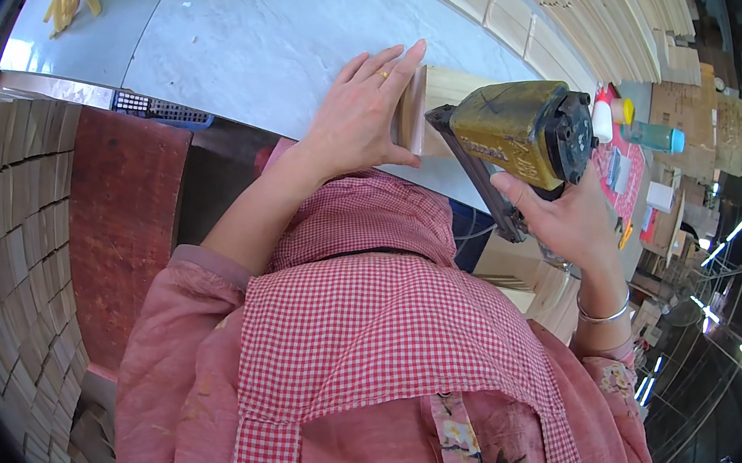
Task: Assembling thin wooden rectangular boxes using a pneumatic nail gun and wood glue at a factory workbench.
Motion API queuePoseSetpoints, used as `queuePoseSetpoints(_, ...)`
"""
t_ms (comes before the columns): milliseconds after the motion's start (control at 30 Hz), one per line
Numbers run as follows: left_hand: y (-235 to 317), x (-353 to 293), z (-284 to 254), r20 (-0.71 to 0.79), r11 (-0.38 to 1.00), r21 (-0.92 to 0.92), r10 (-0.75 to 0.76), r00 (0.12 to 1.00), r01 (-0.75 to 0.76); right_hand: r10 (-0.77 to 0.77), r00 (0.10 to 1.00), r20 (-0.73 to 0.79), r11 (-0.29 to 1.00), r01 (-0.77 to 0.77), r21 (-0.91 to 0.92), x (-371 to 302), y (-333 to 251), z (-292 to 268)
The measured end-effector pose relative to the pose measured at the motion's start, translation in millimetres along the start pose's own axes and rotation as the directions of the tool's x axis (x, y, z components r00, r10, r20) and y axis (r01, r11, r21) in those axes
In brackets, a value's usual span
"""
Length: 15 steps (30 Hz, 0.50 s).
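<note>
My right hand (571,220) is wrapped around the grip of a worn, yellow-and-black nail gun (511,133). The tool's nose points at a small, pale wooden box (455,83) lying on the table; whether the two touch I cannot tell. My left hand (362,109) spans the near left end of the box, its thumb on the side toward me and its fingers on the far side. The gun covers the right part of the box.
Pale boards (588,6) stand in long rows beyond the grey-white tabletop (258,43). To the right are a green bottle (649,138) and a yellow-capped container (622,110). Stacked wood (13,263) fills the left. A blue basket (179,116) sits under the table edge.
</note>
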<state>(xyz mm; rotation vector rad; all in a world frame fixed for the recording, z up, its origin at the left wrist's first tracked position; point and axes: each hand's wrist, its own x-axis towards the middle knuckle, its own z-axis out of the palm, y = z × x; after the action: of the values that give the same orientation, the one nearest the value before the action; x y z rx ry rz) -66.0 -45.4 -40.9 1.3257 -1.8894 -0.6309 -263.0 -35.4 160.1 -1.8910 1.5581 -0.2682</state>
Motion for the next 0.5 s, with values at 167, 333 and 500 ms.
queuePoseSetpoints(167, -1.1, -0.4, 1.2, -0.009, 1.0, 0.003, 0.009, 1.0, -0.009, -0.03, 0.998, 0.063, 0.999, 0.032, -0.032, 9.7, 2.9, -7.9)
queuePoseSetpoints(333, 0.9, -1.7, 0.2, -0.011, 1.0, 0.003, 0.02, 1.0, -0.02, -0.053, 0.994, 0.093, 0.993, 0.062, -0.098, 13.6, -0.6, -11.7)
queuePoseSetpoints(500, 0.3, -3.4, 0.4, -0.015, 1.0, -0.008, 0.013, 1.0, -0.013, -0.036, 0.991, 0.131, 0.994, 0.049, -0.097, 18.2, -3.4, -14.3)
